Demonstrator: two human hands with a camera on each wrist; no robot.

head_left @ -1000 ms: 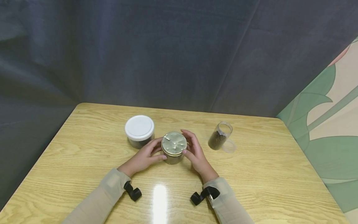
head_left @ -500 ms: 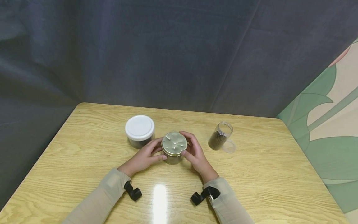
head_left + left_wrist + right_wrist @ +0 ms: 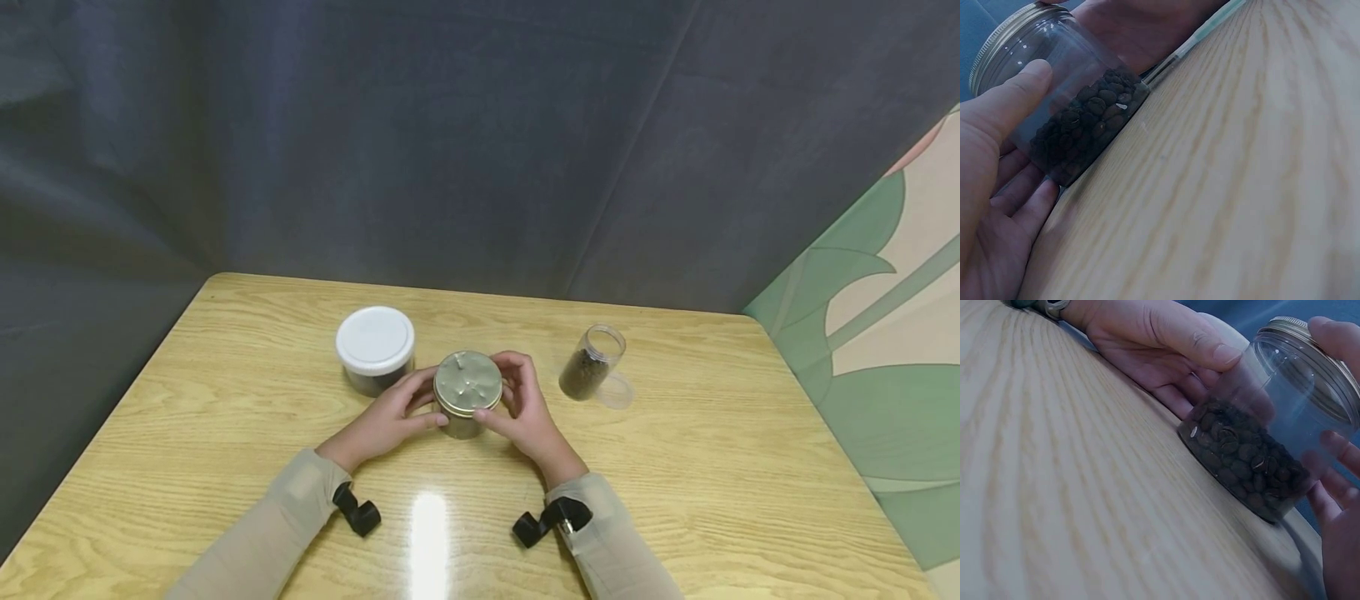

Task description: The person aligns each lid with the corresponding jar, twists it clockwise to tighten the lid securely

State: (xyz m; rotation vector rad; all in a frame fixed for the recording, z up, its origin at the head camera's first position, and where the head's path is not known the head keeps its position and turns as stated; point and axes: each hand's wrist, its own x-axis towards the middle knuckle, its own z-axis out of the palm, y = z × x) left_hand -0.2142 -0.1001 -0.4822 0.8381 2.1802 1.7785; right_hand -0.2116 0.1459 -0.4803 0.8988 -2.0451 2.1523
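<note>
A clear jar with a gold metal lid stands on the table in front of me. Dark brown beans, which look like coffee beans, fill its lower part in the left wrist view. My left hand grips the jar's body from the left, thumb on the near side. From the right, my right hand holds the lid's rim, its thumb at the near edge and fingers round the far side. The lid sits on the jar's mouth, its top creased.
Behind my left hand stands a wide jar with a white lid and dark contents. To the right, an uncapped clear jar holds dark bits, with a clear disc-shaped lid flat beside it. A dark curtain hangs behind the table.
The lid has turned clockwise, as its creases show. My right thumb has moved left along the near rim while the fingers shifted right at the far side. My left hand stays put.
</note>
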